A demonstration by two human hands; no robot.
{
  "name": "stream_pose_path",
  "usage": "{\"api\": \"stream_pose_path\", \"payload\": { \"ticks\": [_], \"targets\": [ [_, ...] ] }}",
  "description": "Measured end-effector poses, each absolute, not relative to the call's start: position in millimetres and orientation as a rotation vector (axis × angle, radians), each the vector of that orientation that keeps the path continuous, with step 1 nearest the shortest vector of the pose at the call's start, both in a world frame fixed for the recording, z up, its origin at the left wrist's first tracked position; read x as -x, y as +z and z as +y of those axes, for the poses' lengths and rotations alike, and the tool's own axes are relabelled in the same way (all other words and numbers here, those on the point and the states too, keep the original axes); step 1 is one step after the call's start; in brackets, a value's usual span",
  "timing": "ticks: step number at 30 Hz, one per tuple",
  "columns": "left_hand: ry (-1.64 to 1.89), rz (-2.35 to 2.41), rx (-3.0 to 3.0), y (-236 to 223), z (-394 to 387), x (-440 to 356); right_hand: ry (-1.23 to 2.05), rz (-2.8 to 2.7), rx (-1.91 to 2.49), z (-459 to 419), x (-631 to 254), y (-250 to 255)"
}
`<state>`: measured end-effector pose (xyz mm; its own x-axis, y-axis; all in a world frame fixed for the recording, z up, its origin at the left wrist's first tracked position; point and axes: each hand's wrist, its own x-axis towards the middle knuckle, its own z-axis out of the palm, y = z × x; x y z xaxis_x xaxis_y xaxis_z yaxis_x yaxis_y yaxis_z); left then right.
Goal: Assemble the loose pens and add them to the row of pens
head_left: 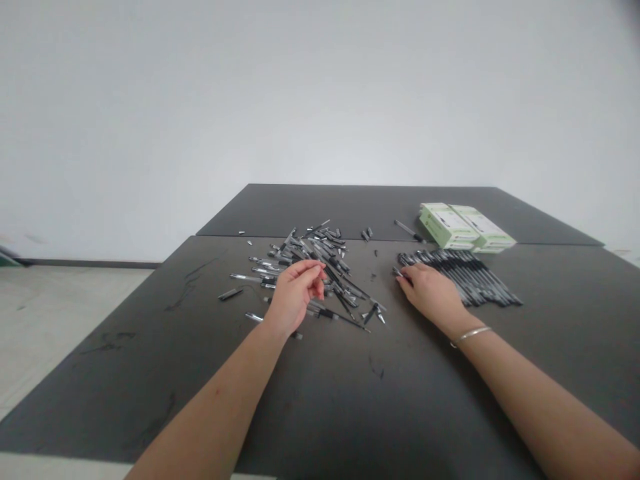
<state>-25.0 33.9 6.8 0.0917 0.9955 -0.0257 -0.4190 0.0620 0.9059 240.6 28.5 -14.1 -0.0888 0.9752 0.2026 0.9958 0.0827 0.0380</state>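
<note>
The slim dark pen (pixel 397 272) with a silvery end shows at the fingertips of the right hand (pixel 427 290), beside the left end of a row of clear-barrelled, black-gripped plastic pens (pixel 483 277); thumb and forefinger stand a little apart around it, though the hand covers most of it, so I cannot tell whether it is pinched or merely touched; the step in hand looks to be squaring this pen with the row; the next move seems to call for a gentle press alongside its neighbour, without nudging the slanted ranks.

The left hand (pixel 299 297) is over the near side of a jumbled pile of clear and black pens, caps and thin refills (pixel 325 250); its thumb and forefinger tips come together, the other fingers curled, and I cannot tell whether anything small sits between them; singling out one piece there would call for a careful pinch, since many overlap.

Farther out, a lone clear-and-black pen (pixel 409 231) lies near the green-and-white cardboard boxes (pixel 447 225) behind the row; a silver metal bangle (pixel 470 335) circles the right wrist; all the loose pieces rest on a dark, scuffed table (pixel 150 373) before a plain pale wall (pixel 320 87).
</note>
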Motion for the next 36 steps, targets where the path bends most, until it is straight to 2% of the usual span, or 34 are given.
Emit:
{"api": "stream_pose_path", "payload": {
  "ticks": [11,19,36],
  "targets": [
    [1.304,0.911,-0.930,4,40,30,-0.268,-2.128,1.899,22,-232,-2],
    [1.301,0.936,-0.934,3,40,30,0.106,-2.351,1.640,17,-182,19],
    [1.296,0.967,-0.935,-2,43,31,0.147,-2.411,1.875,44,-130,9]
  ]
}}
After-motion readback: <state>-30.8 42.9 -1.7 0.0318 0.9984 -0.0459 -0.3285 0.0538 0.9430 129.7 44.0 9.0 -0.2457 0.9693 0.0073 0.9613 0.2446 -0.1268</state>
